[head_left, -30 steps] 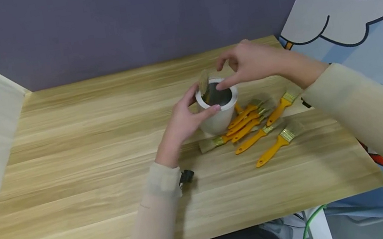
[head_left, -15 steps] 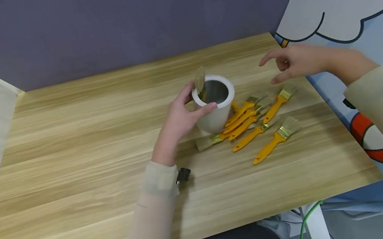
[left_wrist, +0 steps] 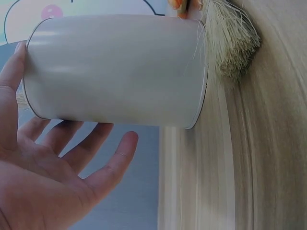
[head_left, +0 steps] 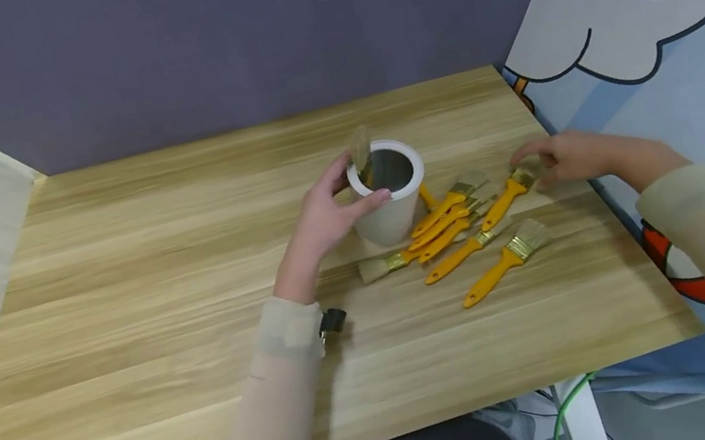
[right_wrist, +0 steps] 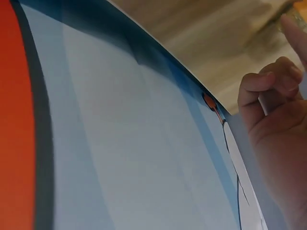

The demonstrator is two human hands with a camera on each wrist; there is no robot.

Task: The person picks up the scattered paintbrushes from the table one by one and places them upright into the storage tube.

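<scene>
My left hand point(head_left: 325, 220) grips a white cylindrical pot point(head_left: 387, 218), thumb on its near rim and fingers around its left side. The left wrist view shows the pot point(left_wrist: 115, 72) from its side, near the tabletop. Inside it one paintbrush point(head_left: 360, 153) stands bristles up, leaning on the left rim. At the right, my right hand point(head_left: 581, 154) is at the bristle end of a yellow-handled paintbrush point(head_left: 502, 205) lying on the table. Its index finger reaches over the bristles, other fingers bent; I cannot tell whether it pinches them.
Several more yellow-handled paintbrushes point(head_left: 443, 232) lie in an overlapping bunch right of the pot, one brush point(head_left: 499, 270) apart in front. The wooden table point(head_left: 167, 318) meets a dark wall point(head_left: 228, 47) behind. A cartoon-printed panel point(head_left: 629, 45) borders the table's right edge.
My right hand has drawn back from the pot's mouth, swung right, and come down to the bristles of the rightmost paintbrush. The left hand stays on the pot.
</scene>
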